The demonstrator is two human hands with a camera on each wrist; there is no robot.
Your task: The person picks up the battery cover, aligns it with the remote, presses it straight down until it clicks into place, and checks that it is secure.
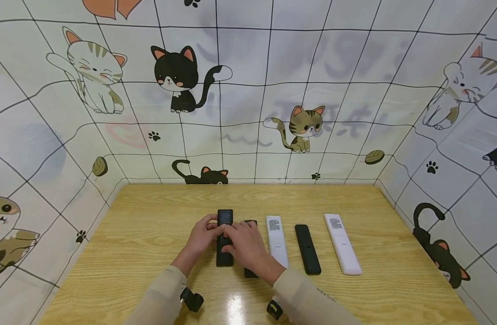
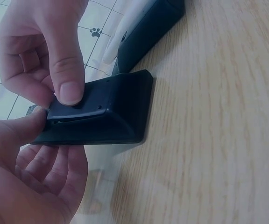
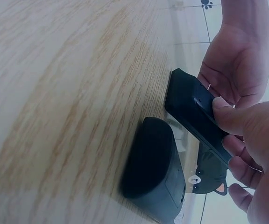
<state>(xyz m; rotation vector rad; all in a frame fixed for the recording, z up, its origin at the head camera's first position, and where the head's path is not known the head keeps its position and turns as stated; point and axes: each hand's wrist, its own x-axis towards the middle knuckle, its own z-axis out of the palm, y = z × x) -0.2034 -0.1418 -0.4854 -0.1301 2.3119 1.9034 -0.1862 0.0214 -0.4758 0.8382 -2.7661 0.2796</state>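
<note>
At the left of the row in the head view, a black remote control (image 1: 224, 258) lies with its back facing up. My left hand (image 1: 200, 238) grips its left side, thumb on top; in the left wrist view the other fingers reach beneath its edge. My right hand (image 1: 248, 246) holds it from the right, its thumb (image 2: 71, 92) lying on the battery cover (image 2: 91, 101). A thin gap shows along one edge of that cover. Partly hidden under my right hand is a second black remote control (image 1: 250, 273), which also stands near in the right wrist view.
To the right lie a white remote control (image 1: 276, 234), another black remote control (image 1: 307, 249) and a longer white remote control (image 1: 342, 244). The wooden table (image 1: 151, 216) meets cat-patterned walls (image 1: 248, 104) at the back and both sides.
</note>
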